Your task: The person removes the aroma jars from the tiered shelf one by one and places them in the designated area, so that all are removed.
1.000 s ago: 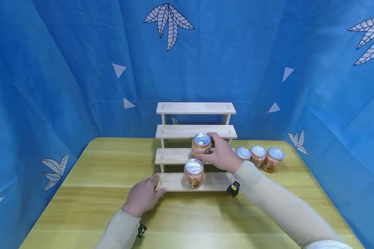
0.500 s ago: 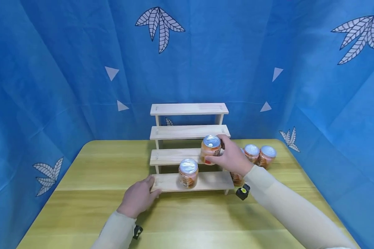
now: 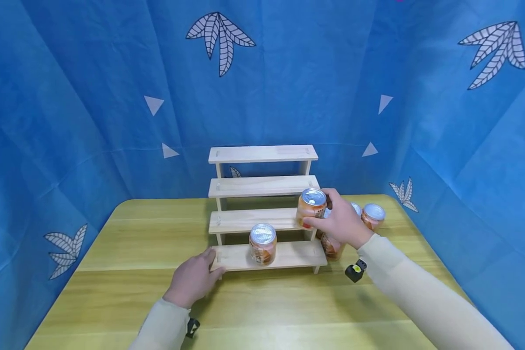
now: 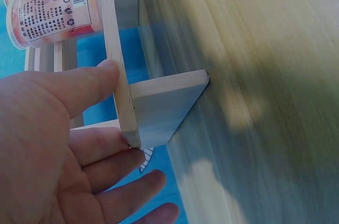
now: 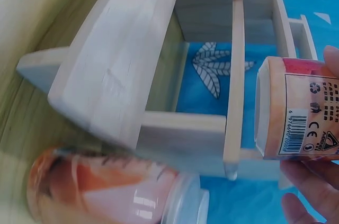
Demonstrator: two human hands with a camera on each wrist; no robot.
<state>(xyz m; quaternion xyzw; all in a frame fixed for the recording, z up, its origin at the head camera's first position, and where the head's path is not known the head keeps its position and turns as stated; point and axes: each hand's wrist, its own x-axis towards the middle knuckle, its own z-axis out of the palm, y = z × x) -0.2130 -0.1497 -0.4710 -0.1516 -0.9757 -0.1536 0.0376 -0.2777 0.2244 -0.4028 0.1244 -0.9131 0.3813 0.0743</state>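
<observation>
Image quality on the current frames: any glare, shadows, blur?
Head: pale glare on the near table, soft shadow beside the left hand. Left wrist: shadow across the table, broken by paler patches. Right wrist: lower-left can has soft print and a bright reflection; held can looks sharper.

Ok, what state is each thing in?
Pale wooden four-step rack: standing
Orange silver-lidded round can in the right grip: held roughly upright, closed
Can on the lowest step: upright, closed
Cans right of the rack: upright, partly hidden
Left grip: pinching the lowest step's end
Blue printed curtain: hanging, creased
</observation>
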